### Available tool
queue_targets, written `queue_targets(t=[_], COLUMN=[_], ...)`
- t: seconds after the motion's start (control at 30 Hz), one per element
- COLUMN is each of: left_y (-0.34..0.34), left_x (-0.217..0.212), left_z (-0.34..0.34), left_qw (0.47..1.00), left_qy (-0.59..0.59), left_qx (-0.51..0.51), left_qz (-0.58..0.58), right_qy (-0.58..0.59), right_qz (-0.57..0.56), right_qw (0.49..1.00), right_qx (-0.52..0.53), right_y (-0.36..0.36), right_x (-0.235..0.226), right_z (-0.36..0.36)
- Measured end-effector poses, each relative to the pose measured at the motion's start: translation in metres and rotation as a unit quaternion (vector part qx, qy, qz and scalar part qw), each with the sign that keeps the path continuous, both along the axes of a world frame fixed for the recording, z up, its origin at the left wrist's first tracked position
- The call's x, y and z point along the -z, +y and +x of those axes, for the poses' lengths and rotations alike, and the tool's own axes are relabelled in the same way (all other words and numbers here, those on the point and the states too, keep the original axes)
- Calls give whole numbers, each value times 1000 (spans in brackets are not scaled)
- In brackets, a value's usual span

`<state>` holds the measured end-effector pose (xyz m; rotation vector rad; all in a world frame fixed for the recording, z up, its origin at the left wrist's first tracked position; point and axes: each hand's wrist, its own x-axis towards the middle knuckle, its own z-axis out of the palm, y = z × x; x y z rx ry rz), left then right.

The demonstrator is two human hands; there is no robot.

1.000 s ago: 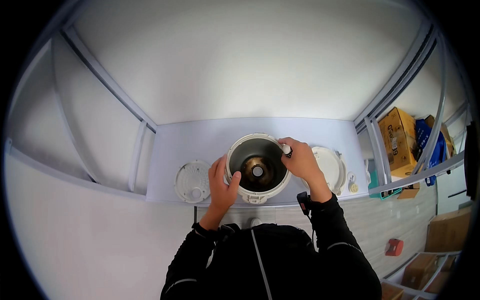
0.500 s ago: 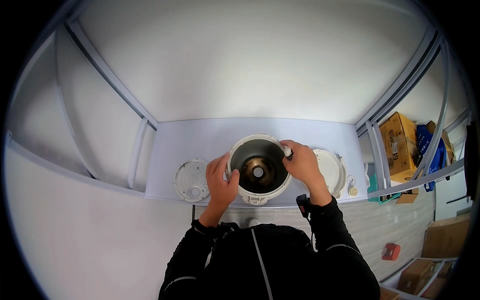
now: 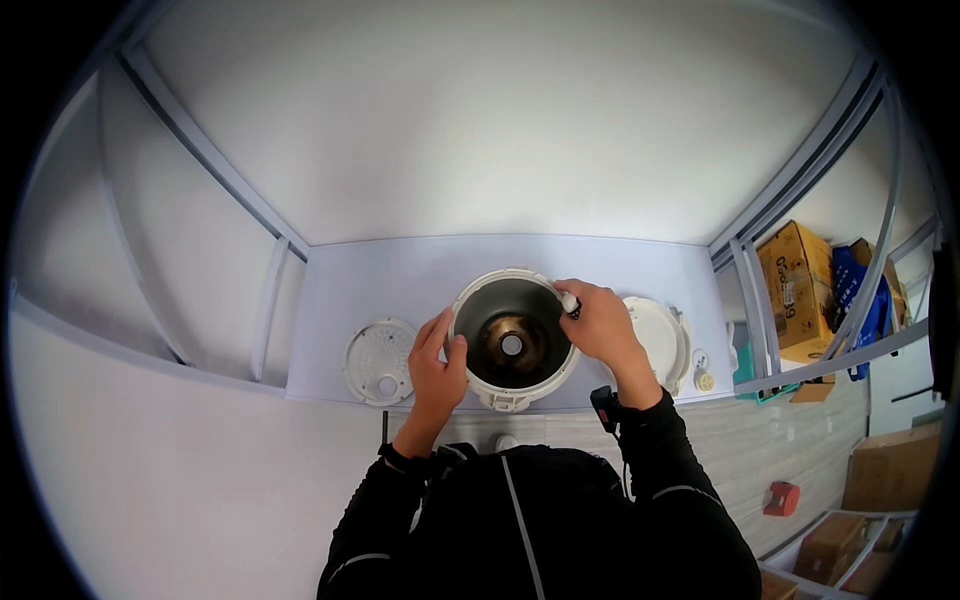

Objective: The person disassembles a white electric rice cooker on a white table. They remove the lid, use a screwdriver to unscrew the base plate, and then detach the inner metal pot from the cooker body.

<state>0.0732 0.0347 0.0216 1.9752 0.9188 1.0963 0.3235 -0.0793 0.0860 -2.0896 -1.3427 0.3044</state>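
A round white rice cooker body (image 3: 512, 386), its lid off, stands on the narrow table with its dark grey inside facing up. Brownish staining rings a pale round knob at its bottom. My left hand (image 3: 437, 370) holds the cooker's left side, thumb at the rim and fingers along the outer wall. At the right rim, my right hand (image 3: 603, 325) is closed on a small white tool with a dark, brush-like tip (image 3: 571, 305); its exact kind is unclear. Left of the cooker lies a round white perforated plate (image 3: 378, 362).
Round white lid-like parts (image 3: 655, 345) lie right of my right hand, with a small cream cap (image 3: 704, 381) beyond them. The pale table (image 3: 400, 275) meets a white wall and metal frame posts. Cardboard boxes (image 3: 795, 290) and a red stool (image 3: 781, 499) stand off right.
My left thumb has shifted outward on the cooker's rim. The right hand with the white tool stays at the right rim. The whole view has slid slightly.
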Motion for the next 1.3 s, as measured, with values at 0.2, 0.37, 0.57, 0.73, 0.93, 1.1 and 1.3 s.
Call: queue_targets(t=[0.2,0.37,0.57,0.73,0.93,1.1,1.3], left_y=[-2,-3,-7,-8,-12,-15,-20], left_x=[0,5,1,1,5,6,6], left_z=[0,0,-1,-1,1,1,-2], left_qw=[1000,1000,999,999,1000,999,998], left_qy=[-11,-8,-7,-1,8,14,37], left_qx=[1,-9,-8,-9,-20,-27,-43], left_qz=[-6,18,-36,-31,-17,17,-4], right_qy=[-3,3,7,18,9,-17,14], right_qz=[-9,5,-1,39,82,109,160], right_qw=[1000,1000,1000,999,996,992,985], right_qx=[0,4,11,8,41,57,57], right_y=[1,2,2,2,0,-2,-12], right_x=[0,3,0,11,24,22,31], right_z=[3,2,-2,1,-5,-13,-15])
